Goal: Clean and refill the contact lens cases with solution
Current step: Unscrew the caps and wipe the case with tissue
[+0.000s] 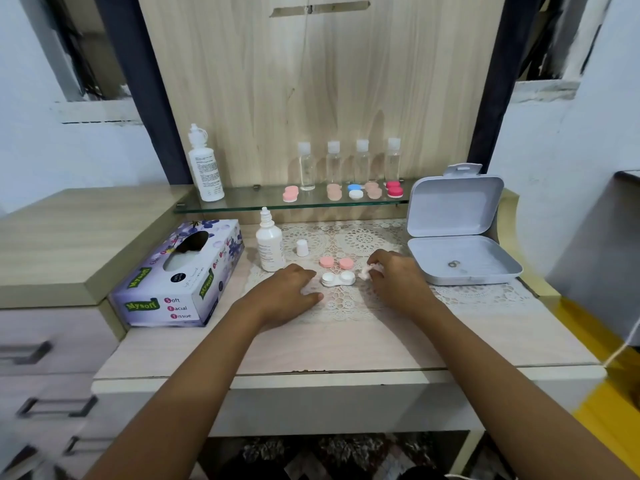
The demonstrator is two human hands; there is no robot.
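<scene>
A: Okay, left edge first?
B: Tissue box (180, 275) on the desk's left. Next, solution bottle (270, 242) upright with its nozzle bare, and its white cap (302, 247) standing just beside it on the lace mat (363, 237).
A: Left hand?
B: Left hand (291, 292) lies palm down on the mat, fingers relaxed, gripping nothing. Fingertips are near the case; contact is too blurry to call.
A: Case location?
B: White lens case (338, 278) sits on the mat between the two hands, both wells uncovered. Two pink lids (326, 261) lie just behind it, side by side.
A: Right hand?
B: Right hand (394, 277) pinches a small white wad (369, 270) just right of the case.
A: Far right?
B: White hinged box (460, 258), open, lid up.
A: Behind?
B: Glass shelf (242, 202) with a large bottle (204, 168), four clear bottles (333, 164), and capped cases (355, 191).
</scene>
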